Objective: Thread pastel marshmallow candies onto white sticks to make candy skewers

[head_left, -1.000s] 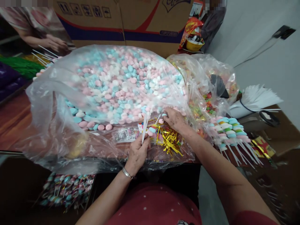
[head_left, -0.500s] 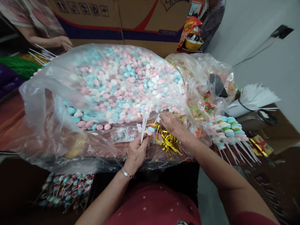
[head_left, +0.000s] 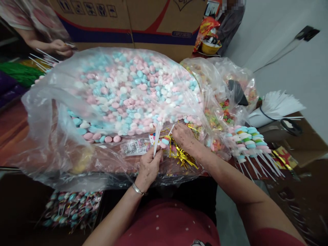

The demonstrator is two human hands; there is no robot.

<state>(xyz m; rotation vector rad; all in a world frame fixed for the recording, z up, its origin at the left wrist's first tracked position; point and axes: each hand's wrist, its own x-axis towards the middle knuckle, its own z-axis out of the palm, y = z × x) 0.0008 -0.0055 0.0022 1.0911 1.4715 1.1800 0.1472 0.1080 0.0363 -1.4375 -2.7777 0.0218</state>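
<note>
My left hand [head_left: 149,165] is closed round a bundle of white sticks [head_left: 156,138], which point upward. Beside them, a slanted skewer carries pink, blue and orange marshmallow candies [head_left: 164,141]. My right hand [head_left: 183,136] is bent with its fingers drawn together close to the skewer's upper tip. Strands of gold tinsel [head_left: 185,158] hang from and lie under this hand, and it appears to pinch some; the fingertips are partly hidden. A large clear bag of pink, blue and white marshmallows [head_left: 133,92] lies just beyond both hands.
Finished skewers [head_left: 249,141] lie at right, near a bundle of white sticks [head_left: 279,106]. Bags of colourful candies [head_left: 225,112] stand behind my right arm. A cardboard box [head_left: 153,20] blocks the back. Another person's hand [head_left: 61,48] is at far left. More skewers [head_left: 73,208] sit below the table edge.
My right hand has curled in slightly and drawn gold strands nearer the skewer. My left hand stays in place. The other person's hand has shifted and now grips something small.
</note>
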